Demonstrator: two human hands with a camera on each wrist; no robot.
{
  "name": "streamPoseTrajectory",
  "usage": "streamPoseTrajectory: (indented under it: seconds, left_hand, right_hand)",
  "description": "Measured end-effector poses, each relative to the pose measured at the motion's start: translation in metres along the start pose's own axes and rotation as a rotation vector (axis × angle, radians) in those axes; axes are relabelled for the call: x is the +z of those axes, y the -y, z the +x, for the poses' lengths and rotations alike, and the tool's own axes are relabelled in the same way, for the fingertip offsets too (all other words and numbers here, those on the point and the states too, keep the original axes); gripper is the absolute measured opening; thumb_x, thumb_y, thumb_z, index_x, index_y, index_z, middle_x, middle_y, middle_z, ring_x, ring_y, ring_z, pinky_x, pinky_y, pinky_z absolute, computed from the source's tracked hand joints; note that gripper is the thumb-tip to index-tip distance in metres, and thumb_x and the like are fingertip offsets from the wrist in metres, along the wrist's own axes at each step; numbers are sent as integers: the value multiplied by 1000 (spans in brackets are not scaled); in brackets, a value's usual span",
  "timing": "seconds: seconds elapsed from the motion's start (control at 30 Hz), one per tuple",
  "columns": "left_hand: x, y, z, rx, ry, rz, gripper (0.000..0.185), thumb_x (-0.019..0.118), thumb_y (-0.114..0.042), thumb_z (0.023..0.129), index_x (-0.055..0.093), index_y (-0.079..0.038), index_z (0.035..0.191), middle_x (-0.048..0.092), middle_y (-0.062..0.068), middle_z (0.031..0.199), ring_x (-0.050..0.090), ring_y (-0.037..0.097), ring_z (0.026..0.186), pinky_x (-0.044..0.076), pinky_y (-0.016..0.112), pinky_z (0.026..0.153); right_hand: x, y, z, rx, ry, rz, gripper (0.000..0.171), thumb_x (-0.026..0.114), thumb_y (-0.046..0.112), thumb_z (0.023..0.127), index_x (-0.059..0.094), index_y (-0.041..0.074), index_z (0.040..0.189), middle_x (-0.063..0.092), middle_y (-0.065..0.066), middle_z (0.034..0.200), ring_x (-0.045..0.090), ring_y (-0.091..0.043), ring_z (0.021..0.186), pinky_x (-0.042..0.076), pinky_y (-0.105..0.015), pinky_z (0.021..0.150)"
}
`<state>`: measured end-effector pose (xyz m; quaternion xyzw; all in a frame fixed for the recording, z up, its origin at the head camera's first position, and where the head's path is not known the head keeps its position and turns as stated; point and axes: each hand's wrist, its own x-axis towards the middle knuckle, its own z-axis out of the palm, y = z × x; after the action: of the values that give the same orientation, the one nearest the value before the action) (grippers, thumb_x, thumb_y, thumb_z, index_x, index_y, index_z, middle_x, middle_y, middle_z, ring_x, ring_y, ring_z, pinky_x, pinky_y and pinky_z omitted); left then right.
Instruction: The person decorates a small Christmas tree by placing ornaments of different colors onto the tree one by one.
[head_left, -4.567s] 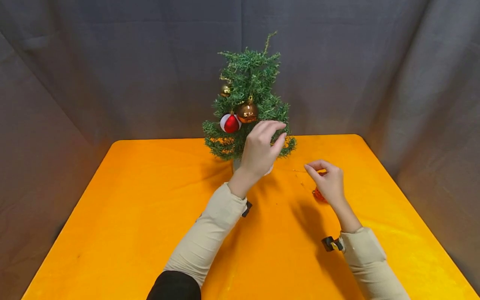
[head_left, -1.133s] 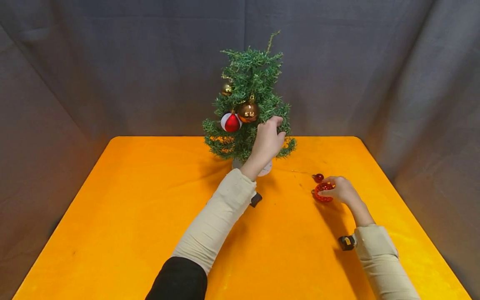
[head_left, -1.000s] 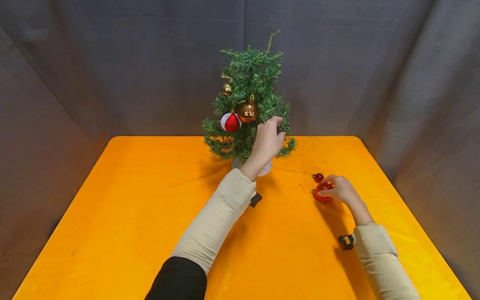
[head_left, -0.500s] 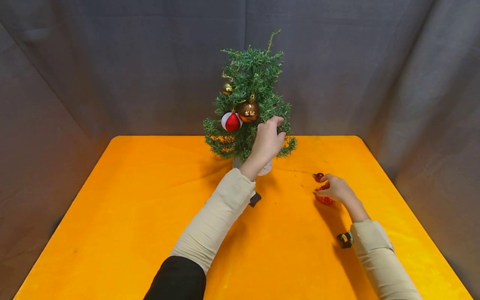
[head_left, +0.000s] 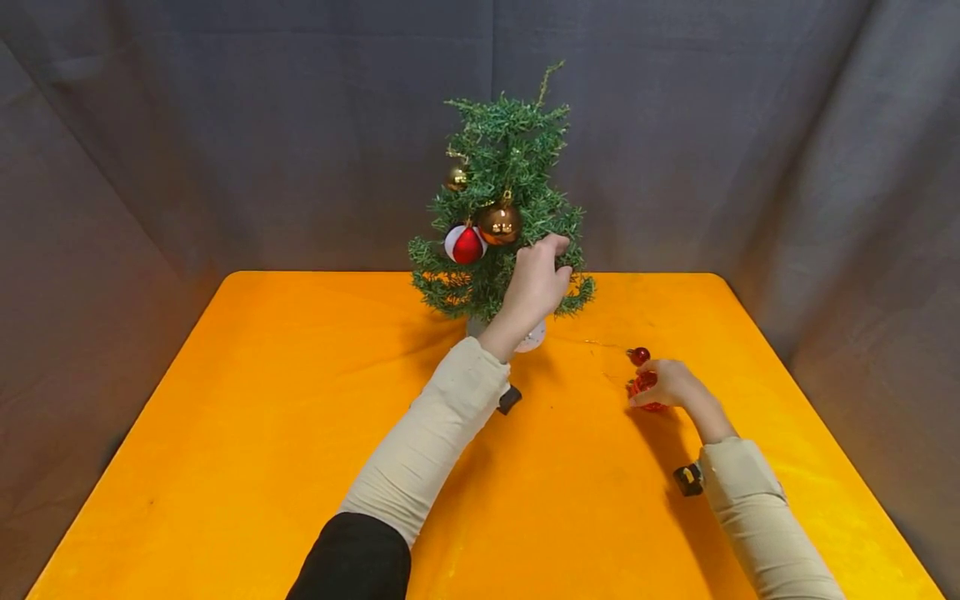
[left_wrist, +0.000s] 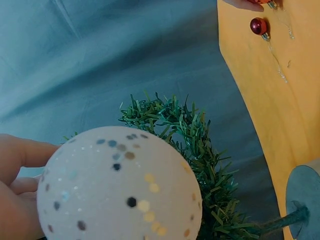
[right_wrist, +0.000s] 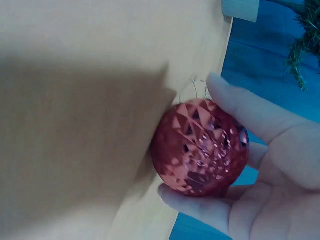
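Note:
My right hand (head_left: pixel 671 387) grips a faceted red Christmas bauble (right_wrist: pixel 200 150) low over the right of the table, thumb on one side and fingers on the other. Thin thread shows at its cap. A smaller dark red bauble (head_left: pixel 639 356) lies just beyond it. My left hand (head_left: pixel 536 283) is at the right branches of a small Christmas tree (head_left: pixel 506 150), thumb and index finger bent with a gap between them. Below that wrist is a white sequinned bauble (left_wrist: pixel 120 185), which covers the fingertips in the left wrist view. I cannot tell what those fingers hold.
On the tree hang a small gold bauble (head_left: pixel 457 177), a copper bauble (head_left: pixel 500 225) and a red-and-white bauble (head_left: pixel 466 244). Its pale base (left_wrist: pixel 305 195) stands on the orange-covered table (head_left: pixel 300 417). Grey curtain (head_left: pixel 300 150) surrounds the back and sides.
Since 4.6 s ago my right hand has gone from a pinch near the thread to around the red bauble; lately its thumb shifted lower. My left hand moved slightly into the branches, then stayed.

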<state>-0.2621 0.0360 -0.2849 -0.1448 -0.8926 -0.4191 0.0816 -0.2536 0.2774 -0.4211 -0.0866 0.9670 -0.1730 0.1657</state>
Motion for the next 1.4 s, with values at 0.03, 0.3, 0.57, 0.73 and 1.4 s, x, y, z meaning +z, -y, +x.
streamPoseTrajectory:
  seconds: [0.03,0.3,0.57,0.73,1.4]
  left_hand:
    - [0,0,0,2,0,-1,35,54,-8,89,51,-5,124,55,8,120,30,10,38,30,19,43]
    - [-2,0,-1,2,7,2,35,54,-8,89,50,-4,124,55,8,120,31,10,39,30,19,44]
    - [-1,-1,-1,-2,29,-5,36,53,-8,90,49,-5,126,54,8,121,30,10,39,30,19,44]
    - [-1,0,-1,-5,31,0,36,54,-9,90,49,-5,126,54,8,121,31,11,40,30,19,44]
    - [-2,0,-1,-5,25,-5,37,54,-8,89,50,-5,126,54,7,121,30,10,38,29,19,43]
  right_hand:
    - [0,0,-1,7,6,-3,66,75,26,72,48,-14,117,43,-36,116,41,-49,106,38,-52,86]
    - [-4,-3,-5,92,-5,57,79,76,31,70,39,-19,118,45,-36,112,50,-41,93,46,-44,75]
    - [-4,-11,-9,69,-39,78,74,77,29,70,43,-17,118,43,-36,116,42,-46,102,38,-52,87]
    - [-3,-15,-13,7,-47,78,75,76,24,70,40,-19,121,41,-38,118,38,-50,107,34,-55,89]
    - [6,-29,-25,99,-209,520,65,67,24,81,38,-16,123,42,-34,121,44,-42,107,44,-41,85]
